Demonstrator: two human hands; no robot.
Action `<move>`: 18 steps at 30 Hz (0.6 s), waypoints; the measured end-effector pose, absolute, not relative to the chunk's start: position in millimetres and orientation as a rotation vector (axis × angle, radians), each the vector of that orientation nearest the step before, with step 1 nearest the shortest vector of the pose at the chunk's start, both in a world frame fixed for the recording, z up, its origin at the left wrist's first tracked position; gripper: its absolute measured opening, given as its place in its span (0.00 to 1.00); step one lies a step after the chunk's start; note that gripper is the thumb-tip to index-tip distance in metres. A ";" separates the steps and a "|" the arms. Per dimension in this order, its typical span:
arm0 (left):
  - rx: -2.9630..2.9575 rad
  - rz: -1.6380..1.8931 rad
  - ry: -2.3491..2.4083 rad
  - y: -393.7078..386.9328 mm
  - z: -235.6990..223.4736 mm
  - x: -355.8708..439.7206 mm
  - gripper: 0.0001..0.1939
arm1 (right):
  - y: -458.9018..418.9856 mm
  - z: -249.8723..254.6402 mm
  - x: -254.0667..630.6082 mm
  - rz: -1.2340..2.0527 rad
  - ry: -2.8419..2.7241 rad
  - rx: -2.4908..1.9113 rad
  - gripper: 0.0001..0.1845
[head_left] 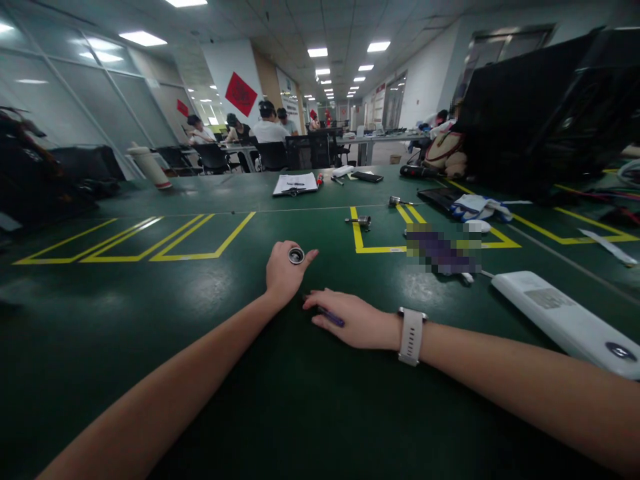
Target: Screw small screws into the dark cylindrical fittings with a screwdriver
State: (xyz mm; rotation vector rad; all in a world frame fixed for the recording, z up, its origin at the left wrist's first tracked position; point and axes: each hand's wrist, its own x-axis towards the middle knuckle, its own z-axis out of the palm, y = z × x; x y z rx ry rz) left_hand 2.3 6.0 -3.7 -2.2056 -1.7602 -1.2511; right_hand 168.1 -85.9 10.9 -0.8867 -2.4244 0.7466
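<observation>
My left hand [284, 272] is wrapped round a hole saw [296, 256], its round metal rim facing up toward me and its thumb side turned right. Just to the right and nearer, my right hand [350, 319] holds a thin dark-blue, pen-like rod [332, 317] between thumb and fingers. The rod's far end is too dark to make out. Both hands are just above or resting on the green tabletop [240, 407], apart from each other. Beyond them lie two more metal hole saws, one [365, 221] by the yellow tape and another [396, 201] farther back.
At right lie a white power bank [560, 317], a blurred-out dark object [440, 250], a white mouse [477, 227] and gloves [480, 207]. A clipboard [296, 183] and a phone [367, 177] lie farther back. A tumbler [149, 165] stands far left. People sit in the background.
</observation>
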 end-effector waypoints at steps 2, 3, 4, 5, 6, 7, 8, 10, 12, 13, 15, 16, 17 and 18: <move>-2.227 -1.265 -1.777 3.6 -1.5 0.2 0.21 | -97.4 15.8 172.7 0.781 -2.508 -0.740 0.14; -2.247 -1.277 -1.783 1.9 0.4 -0.8 0.21 | -104.5 17.7 177.5 0.788 -2.533 -0.699 0.14; -2.263 -1.295 -1.798 -0.5 2.9 -1.4 0.21 | -112.3 19.2 183.6 0.803 -2.554 -0.650 0.15; -2.270 -1.325 -1.827 -3.9 6.0 -1.3 0.22 | -120.6 20.1 190.8 0.814 -2.566 -0.634 0.15; -2.274 -1.373 -1.862 -8.4 9.8 -0.3 0.21 | -128.9 20.7 198.4 0.828 -2.592 -0.630 0.15; -2.275 -1.417 -1.896 -14.3 14.2 1.5 0.21 | -137.1 21.0 206.0 0.831 -2.607 -0.624 0.15; -2.291 -1.454 -1.920 -21.4 19.3 4.2 0.21 | -144.6 21.3 213.1 0.839 -2.627 -0.620 0.16; -2.374 -1.521 -2.000 -39.3 30.4 11.3 0.19 | -156.7 22.2 224.9 0.862 -2.618 -0.630 0.17; -2.447 -1.662 -2.198 -59.7 41.6 19.0 0.18 | -163.1 24.1 232.5 0.915 -2.486 -0.657 0.18; -2.488 -1.725 -2.315 -70.0 46.7 22.6 0.17 | -163.9 25.3 234.7 0.954 -2.364 -0.715 0.18; -2.586 -1.822 -2.503 -89.1 55.3 28.7 0.17 | -161.4 27.6 236.2 1.064 -2.023 -0.879 0.14; -2.627 -1.899 -2.554 -97.4 58.8 31.2 0.16 | -158.7 28.3 235.7 1.141 -1.828 -0.971 0.11; -2.667 -1.971 -2.598 -104.9 61.9 33.5 0.16 | -155.4 28.5 234.4 1.216 -1.639 -1.011 0.09; -2.693 -2.051 -2.642 -111.5 64.6 35.4 0.15 | -152.0 28.2 232.4 1.282 -1.460 -1.029 0.13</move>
